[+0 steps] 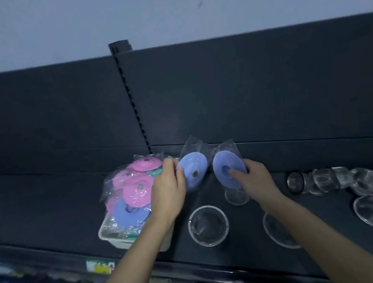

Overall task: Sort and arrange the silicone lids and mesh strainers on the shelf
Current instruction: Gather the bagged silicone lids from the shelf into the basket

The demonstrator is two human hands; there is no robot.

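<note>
the left grip (168, 189) pinches the rim of a first blue lid (193, 171), thumb and fingers curled round its edge, and the right grip (254, 180) clasps a second blue lid (226, 171) with a fingertip laid near its centre hole. both lids are tilted up on edge above the shelf (49, 202), side by side, each in a clear bag that sticks up behind it; whether they touch i cannot tell. just left of the left grip sits a white tray (104, 236) heaped with bagged lids (137, 190), mostly pink, with one blue at the front. below the hands lies a mesh strainer (208, 225), and more strainers (346, 180) are scattered to the right. this looks like the lid-sorting step, matching the blues as a pair. the next move likely calls for stacking the two together and setting them down in one spot, clear of the strainers, with a firm hold since the bags look slippery
</note>
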